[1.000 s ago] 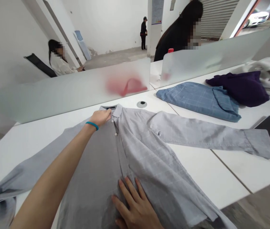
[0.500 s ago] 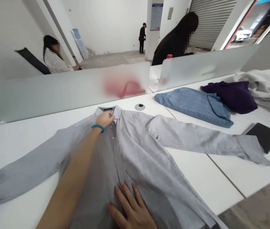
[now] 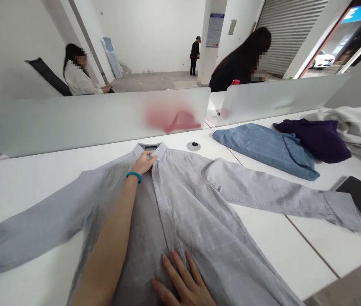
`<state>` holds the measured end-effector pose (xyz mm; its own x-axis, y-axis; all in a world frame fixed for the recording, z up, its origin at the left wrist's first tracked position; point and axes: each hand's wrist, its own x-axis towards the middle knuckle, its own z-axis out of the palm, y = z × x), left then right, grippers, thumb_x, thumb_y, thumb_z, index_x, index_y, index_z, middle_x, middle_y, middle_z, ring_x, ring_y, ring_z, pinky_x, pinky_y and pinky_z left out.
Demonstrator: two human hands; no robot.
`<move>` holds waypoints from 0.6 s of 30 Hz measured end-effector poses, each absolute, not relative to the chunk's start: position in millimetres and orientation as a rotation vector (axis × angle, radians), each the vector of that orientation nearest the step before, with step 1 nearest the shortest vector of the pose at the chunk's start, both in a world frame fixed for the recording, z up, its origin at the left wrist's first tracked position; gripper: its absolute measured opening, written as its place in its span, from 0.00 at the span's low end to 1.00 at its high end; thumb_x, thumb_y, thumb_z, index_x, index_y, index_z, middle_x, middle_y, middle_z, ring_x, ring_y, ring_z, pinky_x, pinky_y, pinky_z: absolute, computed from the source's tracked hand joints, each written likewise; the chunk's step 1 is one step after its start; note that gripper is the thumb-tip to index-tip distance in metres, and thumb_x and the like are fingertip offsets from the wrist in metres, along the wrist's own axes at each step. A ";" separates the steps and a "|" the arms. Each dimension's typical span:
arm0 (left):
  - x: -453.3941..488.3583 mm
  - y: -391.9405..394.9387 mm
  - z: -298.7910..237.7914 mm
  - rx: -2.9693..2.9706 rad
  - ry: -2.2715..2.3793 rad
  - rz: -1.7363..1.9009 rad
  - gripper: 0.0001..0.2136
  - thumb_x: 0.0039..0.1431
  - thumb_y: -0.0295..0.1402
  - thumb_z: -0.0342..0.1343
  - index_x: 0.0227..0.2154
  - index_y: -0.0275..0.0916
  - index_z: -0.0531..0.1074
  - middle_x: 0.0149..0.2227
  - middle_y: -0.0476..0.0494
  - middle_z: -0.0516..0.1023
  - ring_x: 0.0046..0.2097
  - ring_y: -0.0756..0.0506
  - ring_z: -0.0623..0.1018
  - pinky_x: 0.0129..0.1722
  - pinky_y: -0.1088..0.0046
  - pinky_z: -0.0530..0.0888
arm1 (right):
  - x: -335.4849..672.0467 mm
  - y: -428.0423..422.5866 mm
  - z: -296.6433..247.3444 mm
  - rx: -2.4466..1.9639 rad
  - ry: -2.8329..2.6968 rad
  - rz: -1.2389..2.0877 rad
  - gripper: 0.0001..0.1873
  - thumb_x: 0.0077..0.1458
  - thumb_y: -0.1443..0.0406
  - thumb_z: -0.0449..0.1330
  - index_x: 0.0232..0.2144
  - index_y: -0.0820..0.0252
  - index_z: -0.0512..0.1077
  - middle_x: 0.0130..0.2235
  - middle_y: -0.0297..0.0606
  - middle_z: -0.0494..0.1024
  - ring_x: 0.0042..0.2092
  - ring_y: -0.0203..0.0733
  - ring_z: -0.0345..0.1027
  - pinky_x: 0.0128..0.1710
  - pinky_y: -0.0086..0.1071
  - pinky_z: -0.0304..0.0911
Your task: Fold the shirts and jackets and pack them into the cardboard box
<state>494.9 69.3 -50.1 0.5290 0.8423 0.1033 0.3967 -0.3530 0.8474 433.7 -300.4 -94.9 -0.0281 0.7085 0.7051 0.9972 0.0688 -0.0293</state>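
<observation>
Grey checked cotton button-up shirt [image 3: 196, 221] spread flat on a white desk [image 3: 282, 250], left hand [image 3: 141, 164] with teal wristband [image 3: 134, 177], fingers [image 3: 150, 158] pinching the placket [image 3: 157, 191] below the collar [image 3: 150, 148], right hand [image 3: 183, 284], fingers [image 3: 179, 267] spread on the shirt front [image 3: 145, 255]

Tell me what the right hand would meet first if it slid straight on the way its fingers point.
Already on the grey checked shirt, the right hand would probably reach its button placket first, though the exact line is hard to judge.

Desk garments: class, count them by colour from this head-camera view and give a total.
Grey checked shirt: 1
Blue checked garment: 1
Dark purple garment: 1
Off-white bundle: 1
Total: 4
</observation>
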 end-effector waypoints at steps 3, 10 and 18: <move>492.4 69.3 -53.2 1.982 0.920 0.652 0.18 0.46 0.36 0.62 0.41 0.38 0.70 0.31 0.47 0.77 0.36 0.43 0.77 0.41 0.66 0.72 | 434.3 -301.1 -93.1 -1.687 -1.796 -0.634 0.26 0.58 0.46 0.50 0.50 0.53 0.69 0.54 0.44 0.72 0.59 0.52 0.60 0.57 0.50 0.58; 499.1 69.6 -68.3 1.996 0.819 0.704 0.16 0.52 0.36 0.57 0.43 0.37 0.68 0.38 0.41 0.79 0.41 0.42 0.78 0.44 0.65 0.72 | 421.0 -309.1 -101.1 -1.720 -1.774 -0.743 0.19 0.60 0.53 0.53 0.51 0.51 0.69 0.55 0.40 0.72 0.59 0.49 0.61 0.61 0.52 0.51; 510.9 86.3 -64.9 2.071 0.747 0.677 0.18 0.52 0.37 0.56 0.45 0.35 0.69 0.38 0.40 0.78 0.38 0.43 0.78 0.40 0.64 0.75 | 424.9 -312.1 -97.4 -1.687 -1.917 -0.605 0.30 0.58 0.47 0.51 0.57 0.54 0.64 0.58 0.45 0.67 0.62 0.53 0.55 0.59 0.51 0.54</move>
<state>510.9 86.3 -64.9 0.6804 0.7050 0.2000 0.2681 -0.4934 0.8275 424.9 -312.1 -97.4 -0.0966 0.7637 0.6383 0.9918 0.1281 -0.0031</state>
